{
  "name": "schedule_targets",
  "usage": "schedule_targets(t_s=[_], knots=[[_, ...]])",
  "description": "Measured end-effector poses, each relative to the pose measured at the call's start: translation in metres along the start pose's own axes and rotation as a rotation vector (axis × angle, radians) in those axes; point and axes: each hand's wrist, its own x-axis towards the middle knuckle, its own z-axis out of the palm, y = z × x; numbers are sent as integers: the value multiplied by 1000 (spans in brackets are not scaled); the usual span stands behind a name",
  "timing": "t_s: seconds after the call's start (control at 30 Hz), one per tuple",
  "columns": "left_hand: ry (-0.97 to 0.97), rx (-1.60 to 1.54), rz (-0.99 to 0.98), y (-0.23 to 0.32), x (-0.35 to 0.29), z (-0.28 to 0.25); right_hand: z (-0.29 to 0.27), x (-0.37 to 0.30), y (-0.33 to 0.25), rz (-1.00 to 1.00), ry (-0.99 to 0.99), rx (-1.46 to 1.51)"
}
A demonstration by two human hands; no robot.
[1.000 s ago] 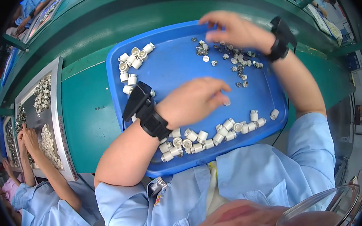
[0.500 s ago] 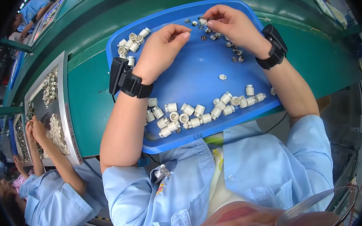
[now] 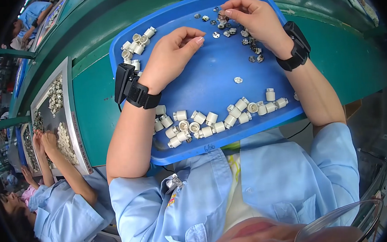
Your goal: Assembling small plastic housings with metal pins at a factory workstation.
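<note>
In the head view, the left hand (image 3: 169, 57) has gone from the middle of the blue tray (image 3: 195, 82) toward its far side, and the right hand (image 3: 262, 27) has settled at the small metal parts (image 3: 226, 33); this puts both hands near these parts, and apart from the white cups (image 3: 205, 132) along the near rim; the left grip is loose, thumb and index just apart, with nothing seen between; the right fingertips seem to touch the parts, but I cannot tell if they grasp one.

The tray, at least partly on the green desk (image 3: 94, 103), has a lone part (image 3: 238, 80) in its middle, and more cups (image 3: 138, 48) in the far left corner; at left, a framed tray (image 3: 69, 94) holds metal pieces (image 3: 56, 96) and white pieces (image 3: 66, 145), under a co-worker's hands (image 3: 48, 140).
</note>
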Motion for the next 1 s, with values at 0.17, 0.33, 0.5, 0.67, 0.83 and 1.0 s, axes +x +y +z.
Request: schedule_targets(t_s=[0.17, 0.33, 0.5, 0.67, 0.83, 1.0], knots=[[68, -136, 43, 0, 0, 4, 6, -7, -10, 6, -27, 166], [140, -319, 51, 6, 1, 24, 17, -18, -15, -62, -116, 187], [75, -472, 53, 2, 2, 25, 22, -21, -16, -86, -96, 177], [178, -270, 128, -1, 0, 23, 23, -21, -23, -283, -119, 70], [137, -43, 8, 9, -3, 22, 17, -21, -16, -279, -188, -76], [189, -233, 115, 2, 1, 20, 14, -17, -16, -186, -78, -161]])
